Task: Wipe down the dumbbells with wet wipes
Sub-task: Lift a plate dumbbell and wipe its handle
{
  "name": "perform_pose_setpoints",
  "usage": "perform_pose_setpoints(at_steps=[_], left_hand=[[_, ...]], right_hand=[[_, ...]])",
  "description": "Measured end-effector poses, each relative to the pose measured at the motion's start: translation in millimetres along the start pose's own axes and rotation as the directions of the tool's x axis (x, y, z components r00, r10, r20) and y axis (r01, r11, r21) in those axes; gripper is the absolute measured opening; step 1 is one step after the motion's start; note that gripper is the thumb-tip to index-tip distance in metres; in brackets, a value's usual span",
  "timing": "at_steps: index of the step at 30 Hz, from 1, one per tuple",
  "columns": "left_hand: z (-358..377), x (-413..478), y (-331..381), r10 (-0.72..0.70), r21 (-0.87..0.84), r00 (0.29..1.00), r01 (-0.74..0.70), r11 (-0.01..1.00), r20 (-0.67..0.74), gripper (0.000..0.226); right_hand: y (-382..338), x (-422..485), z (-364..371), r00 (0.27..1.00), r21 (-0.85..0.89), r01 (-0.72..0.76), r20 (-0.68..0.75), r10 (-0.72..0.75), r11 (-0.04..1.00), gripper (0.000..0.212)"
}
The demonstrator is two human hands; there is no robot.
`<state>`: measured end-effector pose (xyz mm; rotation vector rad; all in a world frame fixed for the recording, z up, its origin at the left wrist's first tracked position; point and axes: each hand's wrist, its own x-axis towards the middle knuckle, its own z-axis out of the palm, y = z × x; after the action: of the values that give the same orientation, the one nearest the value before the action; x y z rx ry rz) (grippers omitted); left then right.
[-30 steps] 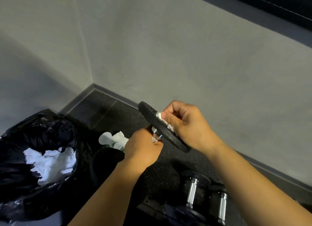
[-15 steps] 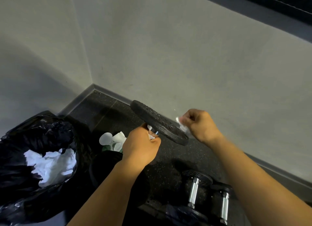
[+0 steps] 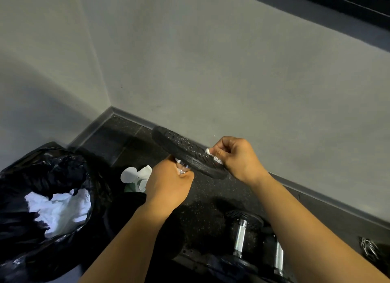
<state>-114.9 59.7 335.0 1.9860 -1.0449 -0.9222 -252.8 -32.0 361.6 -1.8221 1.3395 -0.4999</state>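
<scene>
- Nearest me, two more dumbbells [image 3: 240,238] lie on the dark speckled floor [image 3: 202,200] under my right forearm, with their chrome handles pointing away from me.
- To my left, a black bin bag [image 3: 38,177] gapes open with used white wipes [image 3: 57,211] inside.
- My left hand [image 3: 168,185], the nearer one, is fisted round the chrome handle [image 3: 182,169] of the dumbbell [image 3: 185,154] I am cleaning, holding it in the air.
- Its black end plate sits just beyond that fist. It is tilted, running from far-left down to near-right, and it glistens wet.
- My right hand [image 3: 236,158], just right of the plate, pinches a crumpled wet wipe [image 3: 212,155] against the plate's right rim.
- A second ago this hand pressed the wipe on the plate's face. Half a second ago it had drawn clear of the rim, and now it touches again.
</scene>
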Motion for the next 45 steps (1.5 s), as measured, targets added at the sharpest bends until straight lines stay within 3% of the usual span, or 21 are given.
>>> perform_pose_setpoints(at_steps=[8,13,18,22,29,36,40,45], left_hand=[[1.6,2.6,0.8,0.014,-0.138,0.997,-0.003,0.99,0.073,0.054],[4.8,5.2,-0.5,0.049,-0.142,0.999,-0.047,0.989,0.007,0.053],[4.6,5.7,-3.5,-0.021,-0.011,0.993,0.02,1.0,-0.114,0.04],[-1.9,4.3,-3.3,-0.033,0.112,0.976,0.059,0.992,-0.214,0.011],[-10.1,4.2,-8.0,-0.043,0.153,0.977,0.076,0.985,-0.207,0.013],[0.4,3.8,-8.8,-0.074,-0.154,0.997,0.073,0.985,0.004,0.028],[11.0,5.3,-9.0,-0.147,-0.281,0.981,0.177,0.943,0.123,0.032],[19.4,2.1,-7.0,-0.199,-0.366,0.939,0.297,0.882,0.281,0.026]], right_hand=[[14.6,20.3,4.4,0.98,0.247,-0.199,0.068,0.188,0.948,0.021],[13.2,-1.3,10.6,0.939,0.599,-0.309,0.071,0.335,0.739,0.02],[-3.0,-27.1,17.4,0.929,0.757,-0.23,-0.016,0.37,0.611,0.019],[-22.2,-46.5,30.3,0.941,0.718,-0.086,-0.169,0.293,0.69,0.025],[-49.3,-64.5,37.4,0.951,0.639,0.022,-0.251,0.181,0.769,0.023],[-18.7,-29.7,28.4,0.896,0.588,-0.114,-0.287,0.338,0.801,0.026],[-3.1,-15.2,24.5,0.893,0.61,-0.214,-0.195,0.406,0.763,0.013],[32.7,-7.1,27.5,0.861,0.531,-0.41,-0.042,0.506,0.741,0.018]])
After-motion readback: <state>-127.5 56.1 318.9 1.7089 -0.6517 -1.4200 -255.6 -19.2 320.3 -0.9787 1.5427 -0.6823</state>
